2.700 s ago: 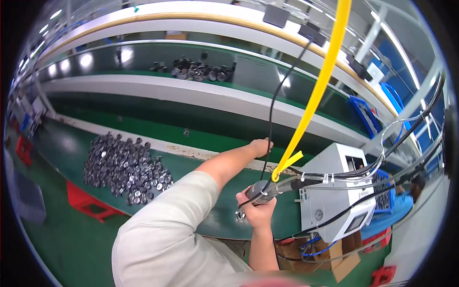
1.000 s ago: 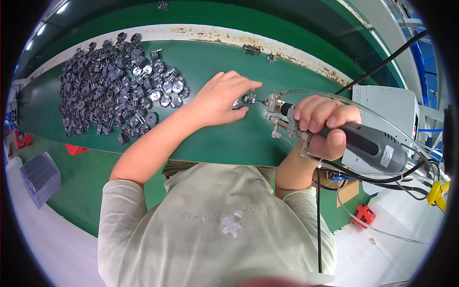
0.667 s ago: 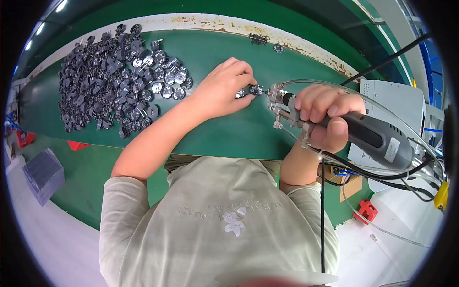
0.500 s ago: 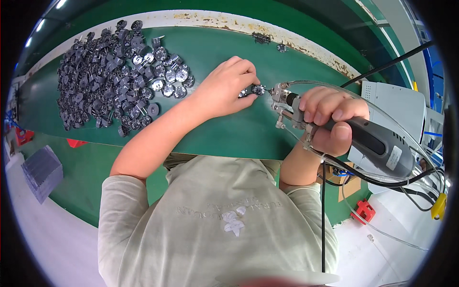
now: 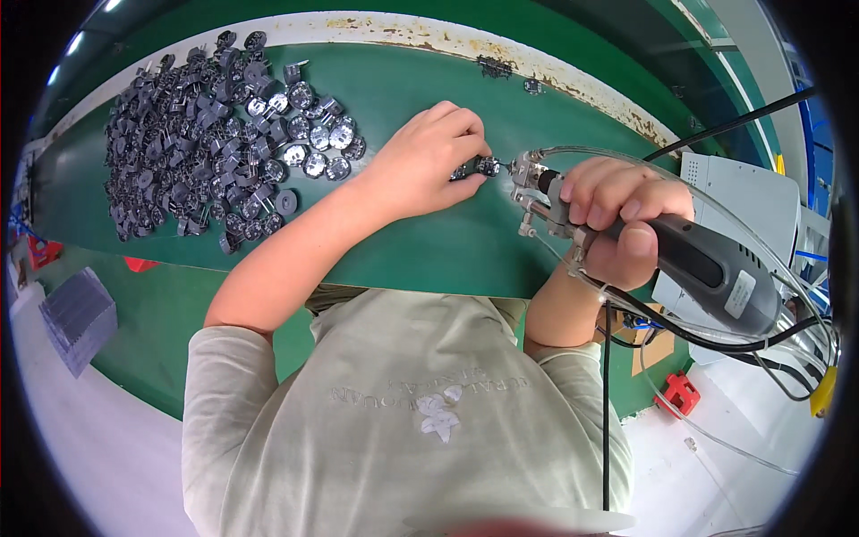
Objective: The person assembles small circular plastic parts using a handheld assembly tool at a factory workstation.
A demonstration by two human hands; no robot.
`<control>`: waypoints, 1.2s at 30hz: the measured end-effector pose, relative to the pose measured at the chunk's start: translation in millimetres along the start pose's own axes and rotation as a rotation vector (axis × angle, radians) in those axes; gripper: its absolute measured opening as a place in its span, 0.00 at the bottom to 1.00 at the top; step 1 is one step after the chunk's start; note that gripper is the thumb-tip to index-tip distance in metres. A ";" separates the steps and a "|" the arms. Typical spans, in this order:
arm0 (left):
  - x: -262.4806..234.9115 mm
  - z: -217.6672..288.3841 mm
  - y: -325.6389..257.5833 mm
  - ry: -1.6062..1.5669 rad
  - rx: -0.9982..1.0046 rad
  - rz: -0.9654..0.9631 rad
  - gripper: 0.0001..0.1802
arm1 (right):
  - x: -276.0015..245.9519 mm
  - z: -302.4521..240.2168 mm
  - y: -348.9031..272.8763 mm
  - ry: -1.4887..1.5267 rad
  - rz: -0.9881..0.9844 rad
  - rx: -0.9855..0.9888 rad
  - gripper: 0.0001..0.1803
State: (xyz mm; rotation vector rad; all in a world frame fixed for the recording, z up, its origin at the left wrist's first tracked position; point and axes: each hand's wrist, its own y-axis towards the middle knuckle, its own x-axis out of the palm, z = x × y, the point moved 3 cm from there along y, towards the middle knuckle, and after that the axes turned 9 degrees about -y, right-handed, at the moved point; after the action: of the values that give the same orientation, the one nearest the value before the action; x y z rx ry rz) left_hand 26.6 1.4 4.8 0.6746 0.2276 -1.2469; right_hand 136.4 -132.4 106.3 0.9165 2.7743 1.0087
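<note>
My left hand (image 5: 433, 161) is closed around a small black round part (image 5: 488, 166) with a shiny face, held between thumb and fingers just over the green table. My right hand (image 5: 630, 215) grips a dark grey electric screwdriver (image 5: 707, 268), held almost level with its metal nose (image 5: 530, 179) toward the left hand. The tip of the nose is right beside the part; whether they touch is too small to tell. On the left of the table lies a big heap of similar round parts (image 5: 192, 148), some with metal prongs, some with shiny faces up.
A white, rusty-edged rim (image 5: 403, 31) runs along the back of the green table (image 5: 403, 259). Near it lie small dark pieces (image 5: 494, 67). Clear hoses and a black cable (image 5: 734, 345) trail from the screwdriver. A pale grey box-shaped unit (image 5: 743, 215) stands at the right.
The part in my left hand has shifted very slightly and shows a little more of its side. The screwdriver stays almost where it was. Both hands keep their grip.
</note>
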 end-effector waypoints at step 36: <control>-2.3 0.1 0.8 -0.052 0.003 -0.040 0.18 | 5.7 -6.2 -3.1 -0.078 -0.133 0.047 0.16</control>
State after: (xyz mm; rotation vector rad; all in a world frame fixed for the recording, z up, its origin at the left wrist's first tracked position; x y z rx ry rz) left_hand 26.5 3.3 6.3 0.6420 0.1969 -1.3019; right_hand 128.7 -134.7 110.2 0.7469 2.7623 0.8720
